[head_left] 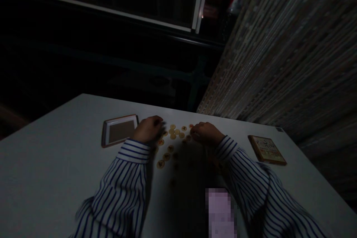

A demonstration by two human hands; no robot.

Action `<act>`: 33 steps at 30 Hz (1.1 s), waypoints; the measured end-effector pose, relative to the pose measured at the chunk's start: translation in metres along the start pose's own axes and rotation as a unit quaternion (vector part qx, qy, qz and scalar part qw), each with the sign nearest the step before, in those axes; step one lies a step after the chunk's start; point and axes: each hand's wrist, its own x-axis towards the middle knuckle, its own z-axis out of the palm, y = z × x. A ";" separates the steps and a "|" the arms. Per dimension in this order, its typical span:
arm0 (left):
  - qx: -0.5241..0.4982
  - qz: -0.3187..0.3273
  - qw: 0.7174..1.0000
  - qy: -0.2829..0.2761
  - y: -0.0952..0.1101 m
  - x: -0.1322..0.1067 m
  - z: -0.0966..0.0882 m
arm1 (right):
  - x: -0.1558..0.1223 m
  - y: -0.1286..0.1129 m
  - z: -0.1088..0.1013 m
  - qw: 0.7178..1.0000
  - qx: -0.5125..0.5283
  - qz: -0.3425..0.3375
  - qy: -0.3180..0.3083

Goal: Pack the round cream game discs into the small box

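Observation:
Several small round yellow discs (175, 134) with dark marks lie scattered on a white table (55, 163). My left hand (148, 129) rests knuckles-up at the left edge of the discs, its fingers curled down onto them. At the right edge of the discs lies my right hand (205, 133), fingers curled as well. Whether either hand holds a disc is hidden in the dim light. Both arms wear white sleeves with blue stripes.
An open shallow box tray (119, 130) with a brown inside lies left of my left hand. A flat square box lid (267, 150) with a printed picture lies at the right. A woven wall covering rises at the right. The room beyond the table is dark.

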 end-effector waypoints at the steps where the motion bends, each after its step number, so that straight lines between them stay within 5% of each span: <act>1: 0.006 0.002 1.000 -0.011 0.002 -0.002 0.000 | 0.007 -0.005 0.001 1.000 -0.004 -0.008 -0.003; 14: 0.012 0.005 1.000 -0.017 0.006 -0.006 -0.005 | 0.047 -0.060 0.010 0.999 -0.040 0.001 0.006; 33: 0.005 0.006 1.000 -0.012 0.010 -0.008 -0.010 | 0.054 -0.070 0.013 0.997 -0.050 0.050 -0.028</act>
